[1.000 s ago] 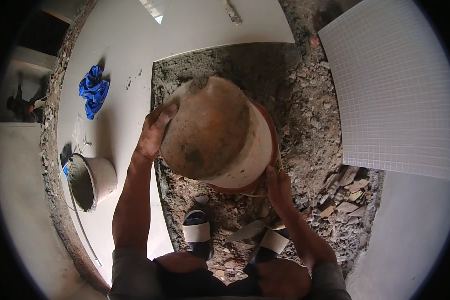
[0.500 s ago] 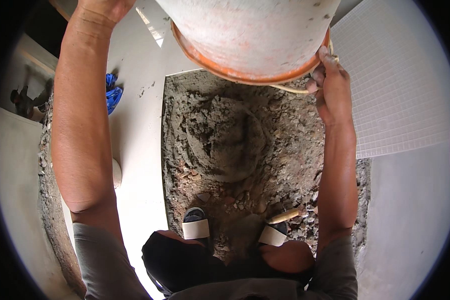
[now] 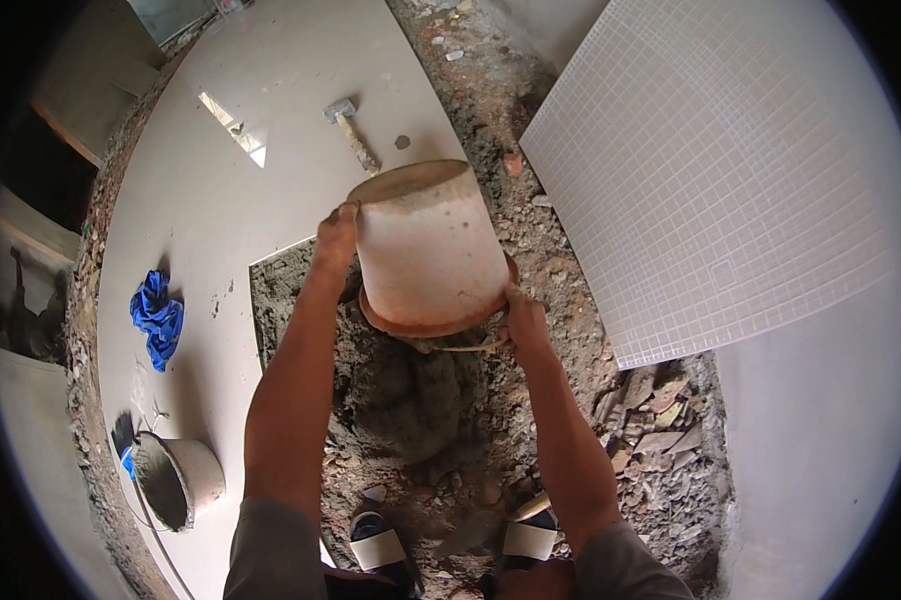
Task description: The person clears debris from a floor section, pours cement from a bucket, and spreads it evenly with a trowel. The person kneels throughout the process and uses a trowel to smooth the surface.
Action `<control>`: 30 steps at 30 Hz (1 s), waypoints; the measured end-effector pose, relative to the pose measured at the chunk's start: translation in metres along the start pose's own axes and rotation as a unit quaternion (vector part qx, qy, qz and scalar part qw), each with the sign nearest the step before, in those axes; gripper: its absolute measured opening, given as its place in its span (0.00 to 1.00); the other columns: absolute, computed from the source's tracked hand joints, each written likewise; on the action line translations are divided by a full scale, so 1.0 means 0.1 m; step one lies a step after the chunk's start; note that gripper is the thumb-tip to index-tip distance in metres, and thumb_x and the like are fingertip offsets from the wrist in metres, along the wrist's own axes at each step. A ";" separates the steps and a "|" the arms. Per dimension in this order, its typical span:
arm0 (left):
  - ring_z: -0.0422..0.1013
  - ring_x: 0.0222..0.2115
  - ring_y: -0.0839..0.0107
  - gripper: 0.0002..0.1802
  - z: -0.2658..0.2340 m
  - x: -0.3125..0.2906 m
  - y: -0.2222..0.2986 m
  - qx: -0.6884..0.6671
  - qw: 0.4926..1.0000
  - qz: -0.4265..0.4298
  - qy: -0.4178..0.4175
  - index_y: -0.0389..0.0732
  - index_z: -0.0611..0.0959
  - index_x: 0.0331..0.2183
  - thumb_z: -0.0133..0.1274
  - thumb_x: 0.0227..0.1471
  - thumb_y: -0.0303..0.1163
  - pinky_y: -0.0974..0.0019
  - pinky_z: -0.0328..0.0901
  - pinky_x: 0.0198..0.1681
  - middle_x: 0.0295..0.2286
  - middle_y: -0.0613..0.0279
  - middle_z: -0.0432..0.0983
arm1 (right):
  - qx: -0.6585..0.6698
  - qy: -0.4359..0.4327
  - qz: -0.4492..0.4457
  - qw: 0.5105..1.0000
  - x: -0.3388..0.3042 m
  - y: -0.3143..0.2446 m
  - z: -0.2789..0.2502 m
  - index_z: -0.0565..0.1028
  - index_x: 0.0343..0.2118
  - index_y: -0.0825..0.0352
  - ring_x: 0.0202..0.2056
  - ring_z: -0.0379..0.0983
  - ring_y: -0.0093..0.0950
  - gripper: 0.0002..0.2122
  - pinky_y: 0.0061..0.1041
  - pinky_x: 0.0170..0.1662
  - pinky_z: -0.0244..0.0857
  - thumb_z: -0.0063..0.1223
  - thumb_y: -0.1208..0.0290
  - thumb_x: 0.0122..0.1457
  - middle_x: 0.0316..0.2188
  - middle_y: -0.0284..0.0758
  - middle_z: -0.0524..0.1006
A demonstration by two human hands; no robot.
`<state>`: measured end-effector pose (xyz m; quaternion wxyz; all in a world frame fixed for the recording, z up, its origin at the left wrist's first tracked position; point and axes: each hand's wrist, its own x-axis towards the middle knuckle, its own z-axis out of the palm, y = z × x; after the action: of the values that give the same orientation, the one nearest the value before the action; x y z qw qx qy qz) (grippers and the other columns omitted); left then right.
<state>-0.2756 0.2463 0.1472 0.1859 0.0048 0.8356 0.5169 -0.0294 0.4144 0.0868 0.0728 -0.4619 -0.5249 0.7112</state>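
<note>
Both of my hands hold a dirty white bucket (image 3: 425,260) tilted base-up, its orange rim toward me and low over the mortar. My left hand (image 3: 339,238) grips the edge near its base. At the rim, my right hand (image 3: 525,322) has its fingers closed, with the thin cord handle hanging beside it. Wet grey mortar (image 3: 400,400) lies heaped beneath the bucket, partly covered by it. A trowel's wooden handle (image 3: 532,507) shows near my right foot.
Large glossy floor tiles (image 3: 220,190) stretch along the left, bearing a hammer (image 3: 350,135), a blue cloth (image 3: 157,318) and a second bucket (image 3: 180,482) with grey mortar inside. A gridded tile sheet (image 3: 710,190) leans at the right above broken rubble (image 3: 660,430).
The bucket appears lower and farther into the middle of the view, with both hands still on it. The view has shifted, now showing the hammer and the second bucket.
</note>
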 end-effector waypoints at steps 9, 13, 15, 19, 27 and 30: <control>0.67 0.44 0.66 0.39 -0.26 -0.64 1.15 -0.111 0.952 0.254 0.134 0.34 0.73 0.49 0.55 0.47 0.57 0.59 0.60 0.51 0.41 0.53 0.73 | 0.133 -0.078 -0.102 0.983 -0.31 -0.50 0.19 0.68 0.26 0.69 0.13 0.58 0.20 0.22 0.24 0.15 0.55 0.38 0.51 0.63 0.14 0.27 0.61; 0.64 0.51 0.57 0.42 0.07 -0.28 0.55 -0.045 0.977 0.151 0.147 0.31 0.70 0.51 0.54 0.47 0.57 0.62 0.57 0.56 0.51 0.42 0.66 | 0.095 -0.082 0.030 0.992 -0.23 -0.11 0.19 0.67 0.26 0.65 0.11 0.57 0.21 0.18 0.24 0.15 0.54 0.39 0.54 0.64 0.12 0.27 0.59; 0.65 0.50 0.61 0.35 0.09 -0.16 0.32 0.089 0.981 0.123 0.118 0.33 0.74 0.49 0.52 0.48 0.53 0.63 0.58 0.54 0.49 0.47 0.69 | 0.008 -0.023 0.077 0.997 -0.20 0.13 0.20 0.66 0.24 0.65 0.09 0.60 0.23 0.18 0.26 0.13 0.54 0.37 0.56 0.65 0.11 0.28 0.62; 0.67 0.46 0.63 0.29 0.05 -0.50 0.24 -0.095 0.992 0.079 0.019 0.34 0.77 0.46 0.50 0.50 0.48 0.65 0.59 0.52 0.43 0.51 0.74 | -0.015 -0.027 0.003 1.000 -0.29 0.21 0.00 0.68 0.23 0.66 0.09 0.61 0.23 0.20 0.25 0.11 0.54 0.34 0.55 0.65 0.11 0.29 0.64; 0.64 0.50 0.69 0.30 0.14 -2.12 0.16 -0.273 0.930 0.092 -0.227 0.35 0.66 0.55 0.48 0.53 0.38 0.62 0.56 0.55 0.49 0.57 0.69 | -0.070 0.226 -0.277 0.931 -2.31 -0.77 -1.56 0.72 0.30 0.68 0.11 0.52 0.12 0.20 0.16 0.14 0.48 0.58 0.51 0.53 0.10 0.21 0.59; 0.63 0.54 0.64 0.33 0.54 -2.52 -0.17 -0.195 0.857 0.120 -0.462 0.38 0.63 0.58 0.47 0.56 0.43 0.59 0.58 0.55 0.53 0.54 0.66 | -0.145 0.361 -0.310 0.867 -3.30 -0.60 -2.20 0.73 0.24 0.66 0.11 0.55 0.13 0.16 0.16 0.15 0.50 0.59 0.56 0.54 0.10 0.22 0.62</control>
<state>-0.0207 0.2345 0.1884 0.4848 0.3069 0.5286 0.6256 0.2950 0.3964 0.3227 0.4065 -0.5051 -0.6756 0.3510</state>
